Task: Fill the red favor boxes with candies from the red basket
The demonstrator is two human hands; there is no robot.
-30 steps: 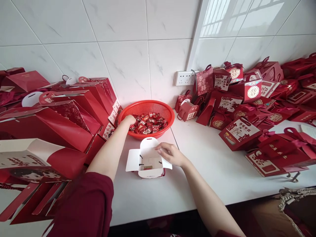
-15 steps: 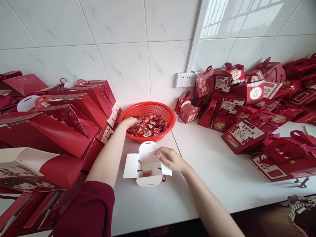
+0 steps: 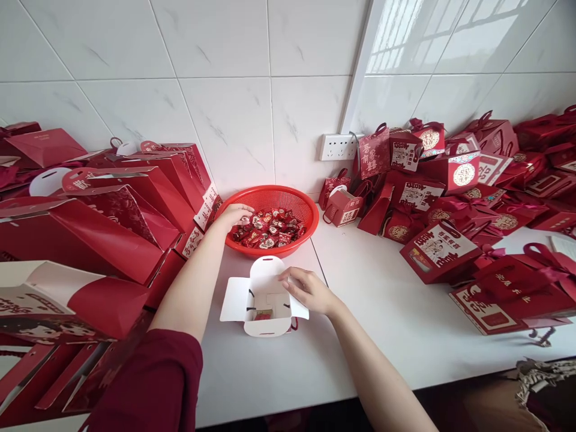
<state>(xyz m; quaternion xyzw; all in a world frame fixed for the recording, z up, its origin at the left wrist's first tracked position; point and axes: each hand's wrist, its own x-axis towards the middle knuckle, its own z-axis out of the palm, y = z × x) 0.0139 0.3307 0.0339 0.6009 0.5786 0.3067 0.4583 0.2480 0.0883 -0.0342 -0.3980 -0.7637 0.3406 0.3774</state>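
Note:
My left hand (image 3: pixel 237 216) is over the left side of a red plastic basket (image 3: pixel 310 210). Its fingers are bent and close together just above the wrapped candies (image 3: pixel 279 231); what they hold is too small to make out. In front of the basket stands a gift box (image 3: pixel 269 328), white inside, with its flaps spread outward. A small red and green item (image 3: pixel 263 314) lies at its bottom. My right hand (image 3: pixel 310 289) rests at the box's right edge, over a side flap, fingers loosely curved and apart.
Red paper gift boxes (image 3: pixel 148 198) stand stacked on the left, flaps raised. Many closed red boxes (image 3: pixel 443 246) with ribbons are piled on the right. A socket strip (image 3: pixel 338 147) is on the tiled wall (image 3: pixel 225 120). The white table (image 3: pixel 351 258) ends at a front edge.
My left hand has lifted slightly out of the candies and stays above the basket. My right hand keeps its place by the box. The view has shifted a little.

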